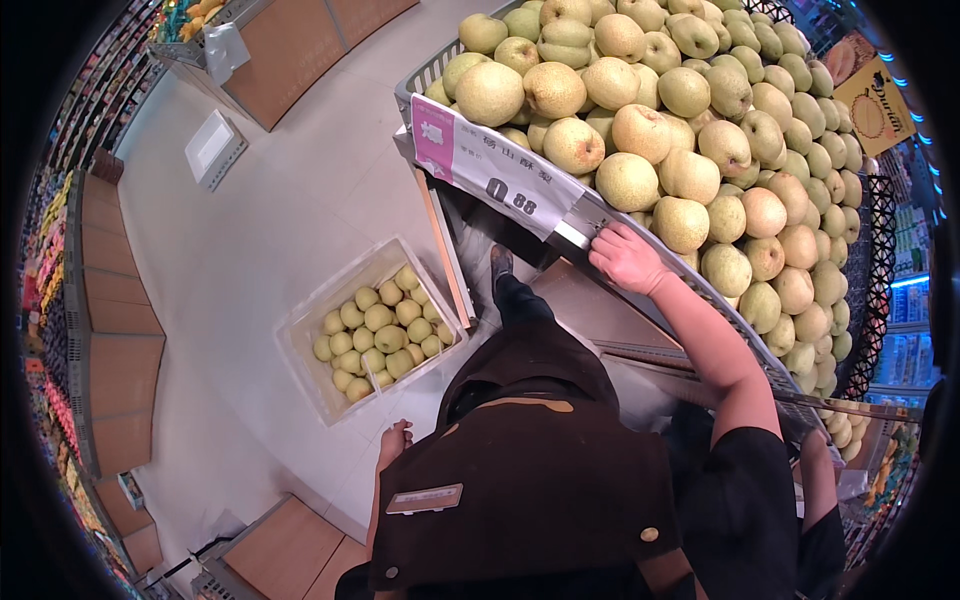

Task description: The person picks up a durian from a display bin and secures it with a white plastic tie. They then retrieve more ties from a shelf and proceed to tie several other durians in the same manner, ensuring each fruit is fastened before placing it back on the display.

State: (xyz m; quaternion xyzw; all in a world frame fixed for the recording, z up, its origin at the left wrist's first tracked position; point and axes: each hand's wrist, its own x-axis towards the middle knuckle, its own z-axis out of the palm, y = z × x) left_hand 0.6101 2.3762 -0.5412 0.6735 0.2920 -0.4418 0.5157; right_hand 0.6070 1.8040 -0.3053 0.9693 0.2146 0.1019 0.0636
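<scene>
My right hand [626, 256] touches the grey plastic edge of a display bin at the right end of a price sign [495, 169]; its fingers are curled, and whether they grip the edge is unclear. Yellow-green pears [626, 181] are heaped in the bin just above it. My left hand [397, 437] hangs low beside the dark apron [525, 480], fingers loosely bent, nothing seen in it. Up from that hand, a translucent plastic crate [330, 409] of pears [377, 317] sits on the floor.
An open drawer or cabinet door [450, 255] stands under the bin, near a shoe [501, 262]. A white box [214, 150] lies on the floor farther off. Wood-panelled produce stands [120, 360] line the left. At the lower right, another person's arm [817, 480] is beside the bin.
</scene>
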